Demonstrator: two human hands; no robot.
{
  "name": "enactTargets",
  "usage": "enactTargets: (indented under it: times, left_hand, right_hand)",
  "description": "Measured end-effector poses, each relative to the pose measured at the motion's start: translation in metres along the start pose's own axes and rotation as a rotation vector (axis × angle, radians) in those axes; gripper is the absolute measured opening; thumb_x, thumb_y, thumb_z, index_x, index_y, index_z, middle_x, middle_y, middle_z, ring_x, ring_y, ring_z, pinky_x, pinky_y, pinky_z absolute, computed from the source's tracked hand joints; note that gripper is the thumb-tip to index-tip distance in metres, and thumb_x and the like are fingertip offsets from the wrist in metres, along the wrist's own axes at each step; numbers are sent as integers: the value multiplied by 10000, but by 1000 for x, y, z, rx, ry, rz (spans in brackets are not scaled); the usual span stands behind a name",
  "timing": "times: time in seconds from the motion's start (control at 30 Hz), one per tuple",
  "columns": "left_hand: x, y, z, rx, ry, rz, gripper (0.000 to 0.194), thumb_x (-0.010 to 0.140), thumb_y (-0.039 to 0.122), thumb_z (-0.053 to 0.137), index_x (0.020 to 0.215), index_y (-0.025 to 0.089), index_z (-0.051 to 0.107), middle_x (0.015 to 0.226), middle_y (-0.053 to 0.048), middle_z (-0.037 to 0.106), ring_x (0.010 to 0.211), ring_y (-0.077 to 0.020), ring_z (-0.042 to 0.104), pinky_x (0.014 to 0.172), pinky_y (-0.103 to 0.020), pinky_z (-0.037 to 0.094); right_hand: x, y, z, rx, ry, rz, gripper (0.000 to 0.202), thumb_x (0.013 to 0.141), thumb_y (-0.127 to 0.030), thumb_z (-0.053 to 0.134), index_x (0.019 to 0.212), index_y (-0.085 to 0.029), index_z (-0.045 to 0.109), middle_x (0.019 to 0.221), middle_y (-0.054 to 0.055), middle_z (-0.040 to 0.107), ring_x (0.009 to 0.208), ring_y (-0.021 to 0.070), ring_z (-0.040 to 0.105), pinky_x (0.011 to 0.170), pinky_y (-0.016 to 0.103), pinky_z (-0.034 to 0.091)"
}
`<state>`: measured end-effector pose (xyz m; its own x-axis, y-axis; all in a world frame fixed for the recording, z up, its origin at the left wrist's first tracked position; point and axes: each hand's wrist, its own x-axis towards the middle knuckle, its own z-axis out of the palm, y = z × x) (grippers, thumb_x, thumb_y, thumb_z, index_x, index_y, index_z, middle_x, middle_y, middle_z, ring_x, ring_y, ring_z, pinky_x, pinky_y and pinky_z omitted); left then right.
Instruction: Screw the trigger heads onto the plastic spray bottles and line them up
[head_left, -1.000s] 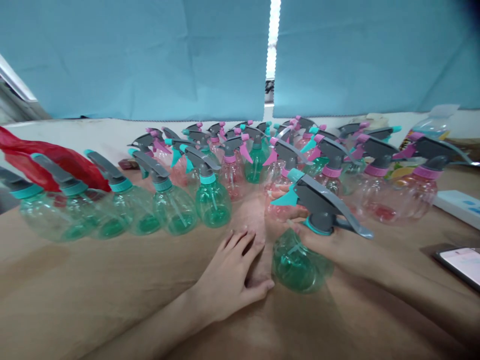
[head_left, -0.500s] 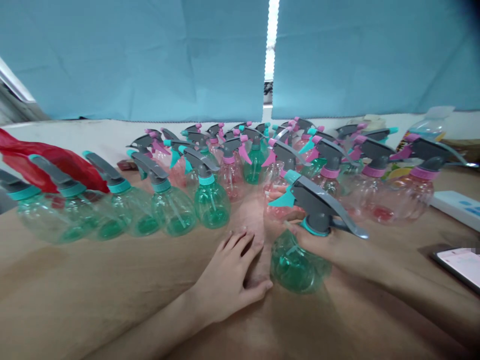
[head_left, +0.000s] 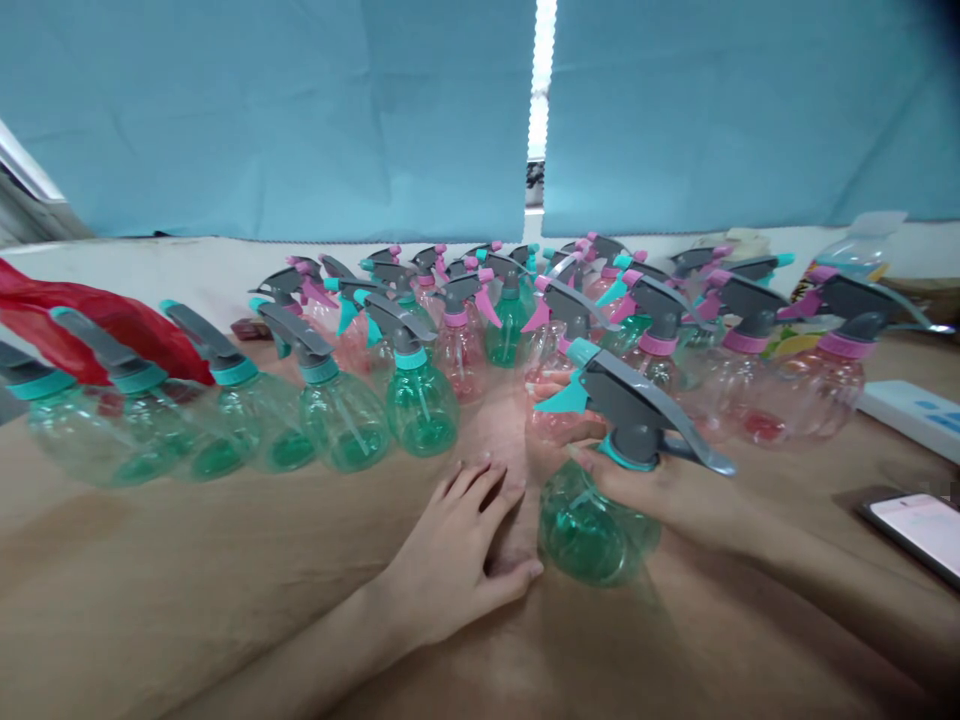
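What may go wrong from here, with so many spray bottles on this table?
The right hand overlaps the foremost round, transparent green plastic spray bottle in view; moving this hand might tip the bottle. The round, transparent pink plastic spray bottles behind stand crowded, so one bump might topple several.

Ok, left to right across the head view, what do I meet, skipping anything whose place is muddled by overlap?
Red plastic → left hand → front green bottle → phone.
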<state>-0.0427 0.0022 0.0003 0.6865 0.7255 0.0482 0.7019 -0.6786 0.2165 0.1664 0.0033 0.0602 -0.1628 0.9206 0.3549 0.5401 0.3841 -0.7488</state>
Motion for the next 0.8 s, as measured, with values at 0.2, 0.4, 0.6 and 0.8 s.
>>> enactTargets:
  times: [0.2, 0.4, 0.6, 0.8]
  left_hand:
    - [0, -1, 0, -13, 14, 5, 647, 848, 515, 565, 1371, 155, 439, 1453, -141, 384, 1350, -324, 292, 1087, -504, 245]
    - [-1, -1, 1, -22, 23, 12, 651, 847, 521, 564, 1377, 168, 428, 1452, -134, 387, 1354, -327, 285, 1084, -514, 242]
    - [-1, -2, 2, -5, 30, 17, 649, 855, 528, 551, 1379, 167, 421, 1455, -139, 382, 1359, -327, 275, 1082, -509, 240]
    - [-2, -1, 0, -16, 24, 10, 644, 862, 536, 543, 1373, 161, 428, 1448, -143, 392, 1345, -328, 304, 1080, -505, 249]
  right_hand:
    - [0, 0, 2, 117, -15, 39, 235, 724, -282, 524, 941, -230, 600, 850, 38, 732, 795, 228, 707, 684, 326, 592]
    - [1, -1, 2, 125, -37, 43, 444, 719, -267, 520, 1156, -209, 572, 830, 26, 727, 752, 217, 706, 684, 341, 602]
    - [2, -1, 1, 188, -34, -10, 345, 716, -213, 526, 1051, -227, 608, 1081, 36, 693, 893, 186, 695, 770, 281, 583]
    - [1, -3, -2, 168, -8, 3, 369, 663, -175, 530, 1023, -244, 575, 866, 14, 694, 789, 187, 682, 771, 324, 566]
